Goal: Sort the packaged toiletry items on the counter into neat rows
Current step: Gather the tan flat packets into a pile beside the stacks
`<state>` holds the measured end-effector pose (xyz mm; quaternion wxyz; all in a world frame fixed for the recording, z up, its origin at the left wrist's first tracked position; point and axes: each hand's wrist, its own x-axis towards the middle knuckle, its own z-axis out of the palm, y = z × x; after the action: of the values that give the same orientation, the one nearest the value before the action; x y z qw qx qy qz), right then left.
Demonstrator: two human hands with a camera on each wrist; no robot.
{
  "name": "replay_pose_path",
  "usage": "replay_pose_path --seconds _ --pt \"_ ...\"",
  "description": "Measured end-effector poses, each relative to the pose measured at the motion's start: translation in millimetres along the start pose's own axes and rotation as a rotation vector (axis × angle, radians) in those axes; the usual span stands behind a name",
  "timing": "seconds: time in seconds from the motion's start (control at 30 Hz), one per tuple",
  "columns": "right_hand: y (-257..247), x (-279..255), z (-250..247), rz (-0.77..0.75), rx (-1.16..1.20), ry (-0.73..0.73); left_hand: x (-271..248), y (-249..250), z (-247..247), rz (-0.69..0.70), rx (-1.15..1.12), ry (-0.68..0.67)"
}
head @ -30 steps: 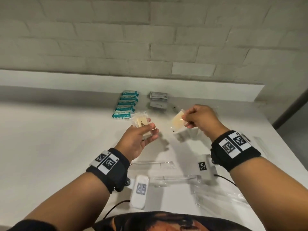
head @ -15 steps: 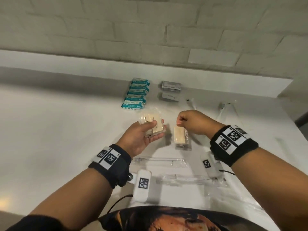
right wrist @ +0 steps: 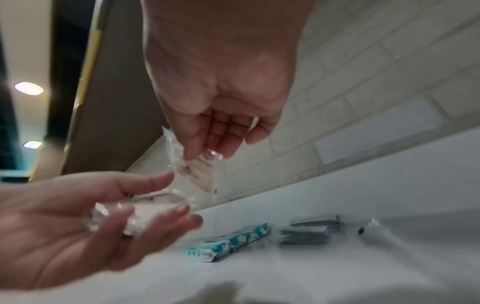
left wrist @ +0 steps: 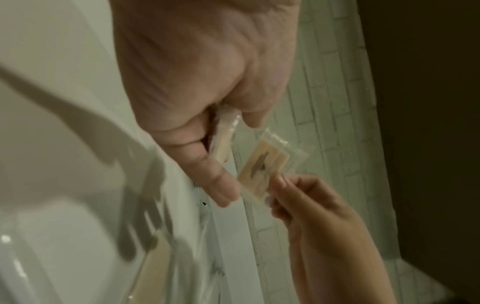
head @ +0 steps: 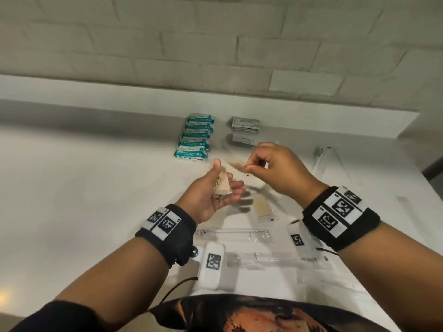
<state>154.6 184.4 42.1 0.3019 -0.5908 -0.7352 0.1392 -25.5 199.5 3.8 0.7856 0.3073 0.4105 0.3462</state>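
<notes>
My left hand (head: 223, 188) is palm up above the counter and holds a small stack of beige packets in clear wrap (head: 222, 184) between thumb and fingers; the left wrist view shows that stack (left wrist: 223, 139) clamped edge-on. My right hand (head: 249, 167) pinches the corner of another beige packet (head: 236, 165) just above the left fingertips. In the right wrist view this pinched packet (right wrist: 192, 166) hangs over the left palm. One more beige packet (head: 263, 208) lies flat on the counter below my right hand.
A row of teal packets (head: 195, 140) and a stack of grey sachets (head: 244, 130) lie at the back by the white ledge (head: 96, 89). Long clear packets (head: 232, 234) lie near my body. More clear wrappers (head: 328, 159) lie at the right.
My right hand lowered its beige packet onto the counter and left it there. It then rose to the left hand and now pinches another packet. The left hand tilted more palm-up.
</notes>
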Motion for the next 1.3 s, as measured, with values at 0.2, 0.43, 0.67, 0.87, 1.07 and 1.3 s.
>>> replay_pose_path --seconds 0.2,0.43,0.67,0.87,1.07,1.3 --pt "16 -10 -5 -0.246 -0.221 -0.133 -3 13 -4 0.02 -0.031 0.024" --pt "18 -9 11 0.0 -0.258 -0.225 -1 -1 7 0.039 0.184 0.111" --pt "9 -24 20 0.243 -0.345 -0.548 -2 -6 -7 0.04 0.182 0.137" --pt "-16 -33 45 0.342 -0.208 -0.749 0 -6 -10 0.042 0.205 0.171" --pt "-23 -25 37 0.391 -0.176 -0.703 -6 -7 -14 0.075 0.298 0.124" --pt "-7 -8 8 0.545 0.614 -0.202 -11 -12 0 0.098 0.433 0.004"
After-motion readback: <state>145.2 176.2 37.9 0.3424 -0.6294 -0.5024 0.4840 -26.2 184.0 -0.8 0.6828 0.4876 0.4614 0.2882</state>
